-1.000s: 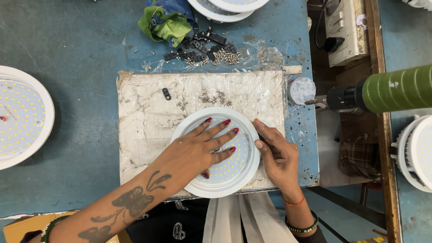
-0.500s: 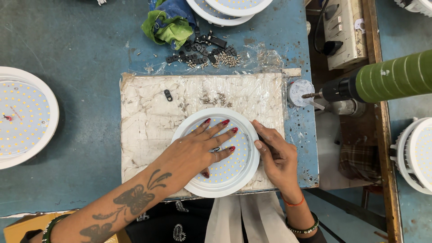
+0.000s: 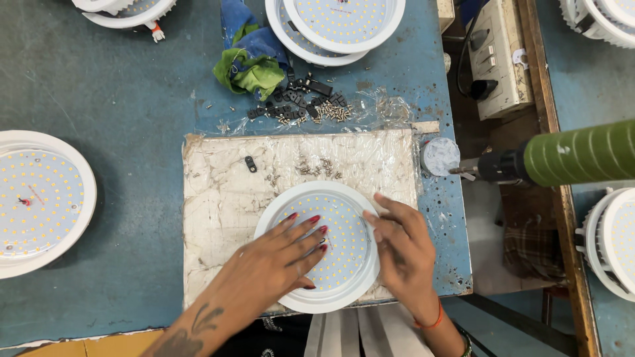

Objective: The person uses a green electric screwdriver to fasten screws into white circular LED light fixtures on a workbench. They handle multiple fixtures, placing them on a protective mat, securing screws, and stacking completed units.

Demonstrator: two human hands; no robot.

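My right hand (image 3: 403, 248) has slid from the rim onto the round white LED panel light (image 3: 319, 246), fingers spread flat, while my left hand (image 3: 281, 254) lies open on it, steadying it on the plastic-wrapped work board (image 3: 218, 198).
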